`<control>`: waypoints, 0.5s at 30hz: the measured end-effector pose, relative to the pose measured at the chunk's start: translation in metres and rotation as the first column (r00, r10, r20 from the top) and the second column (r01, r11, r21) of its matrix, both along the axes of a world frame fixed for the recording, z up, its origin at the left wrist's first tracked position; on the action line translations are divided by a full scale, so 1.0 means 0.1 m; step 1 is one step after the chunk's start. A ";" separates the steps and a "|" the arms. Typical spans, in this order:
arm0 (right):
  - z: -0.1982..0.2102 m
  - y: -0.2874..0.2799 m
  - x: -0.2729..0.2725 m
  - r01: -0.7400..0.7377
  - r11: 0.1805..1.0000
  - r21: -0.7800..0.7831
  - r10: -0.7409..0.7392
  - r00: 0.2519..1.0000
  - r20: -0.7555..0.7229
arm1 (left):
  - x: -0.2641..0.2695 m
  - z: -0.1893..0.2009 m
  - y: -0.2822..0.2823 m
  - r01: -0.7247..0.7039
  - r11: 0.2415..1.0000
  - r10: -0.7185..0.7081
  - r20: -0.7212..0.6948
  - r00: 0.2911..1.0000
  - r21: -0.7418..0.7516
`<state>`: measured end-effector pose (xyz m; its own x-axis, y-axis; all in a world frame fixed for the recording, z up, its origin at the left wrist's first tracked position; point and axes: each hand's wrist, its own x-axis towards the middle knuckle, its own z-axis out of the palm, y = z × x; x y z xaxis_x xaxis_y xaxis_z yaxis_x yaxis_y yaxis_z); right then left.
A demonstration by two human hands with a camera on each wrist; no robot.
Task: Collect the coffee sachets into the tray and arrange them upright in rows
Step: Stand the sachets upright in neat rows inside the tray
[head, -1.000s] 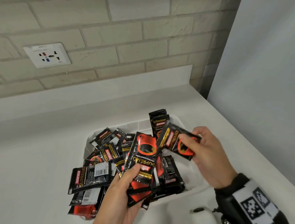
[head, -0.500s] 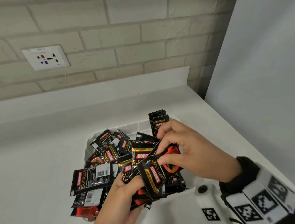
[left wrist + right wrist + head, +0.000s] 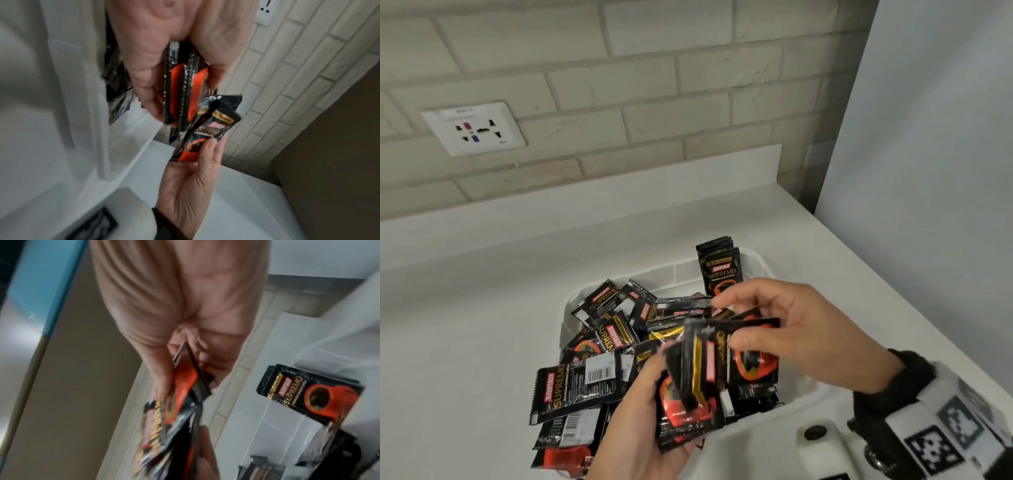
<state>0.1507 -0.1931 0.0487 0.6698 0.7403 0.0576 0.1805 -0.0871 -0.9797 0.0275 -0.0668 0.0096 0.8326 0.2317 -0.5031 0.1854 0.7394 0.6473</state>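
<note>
From the head camera, the left hand (image 3: 654,425) is gripping a small stack of sachets (image 3: 688,411) over the near edge of the white tray (image 3: 760,270), while the right hand (image 3: 801,335) is pinching one sachet (image 3: 750,353) against it. Loose sachets (image 3: 613,329) are lying heaped in the tray and spilling onto the desk (image 3: 465,342). The left wrist camera is showing the stack's edges clamped between thumb and fingers (image 3: 148,84). In the blurred right wrist view, upright sachets (image 3: 308,394) are leaning in the tray's corner.

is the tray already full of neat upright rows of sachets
No, only one small upright stack of sachets stands at the far right corner of the tray; the loose sachets lie jumbled, some spilling over its left edge.
</note>
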 end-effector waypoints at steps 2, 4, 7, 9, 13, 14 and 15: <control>-0.05 -0.03 0.06 0.154 0.977 0.146 -0.126 0.975 -0.185 | 0.31 0.05 0.19 0.029 1.000 -0.030 -0.071 0.997 -0.010; -0.15 -0.03 0.11 0.331 0.898 0.290 -0.161 0.860 -0.484 | 0.34 0.05 0.25 -0.055 0.995 0.062 -0.091 0.994 0.086; -0.28 0.07 0.07 0.418 0.858 0.297 -0.126 0.733 -0.668 | 0.40 0.06 0.20 -0.131 0.977 0.137 -0.024 0.990 0.169; -0.34 0.14 0.02 0.427 0.865 0.264 -0.152 0.724 -0.673 | 0.44 0.07 0.14 -0.151 0.962 0.148 0.027 0.989 0.229; -0.42 0.25 -0.05 0.457 0.876 0.156 -0.296 0.762 -0.576 | 0.47 0.13 0.03 -0.144 0.942 0.124 0.083 0.989 0.303; -0.42 0.26 -0.06 0.453 0.883 0.124 -0.322 0.775 -0.544 | 0.47 0.15 0.02 -0.142 0.932 0.115 0.098 0.989 0.333; -0.44 0.26 -0.07 0.442 0.892 0.091 -0.339 0.790 -0.511 | 0.47 0.14 0.03 -0.133 0.921 0.096 0.116 0.989 0.367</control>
<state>0.1435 -0.1675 0.0052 0.8807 0.4165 -0.2256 -0.3127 0.1533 -0.9374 0.0749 -0.0640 0.0234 0.8283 0.4836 -0.2829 0.0391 0.4538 0.8902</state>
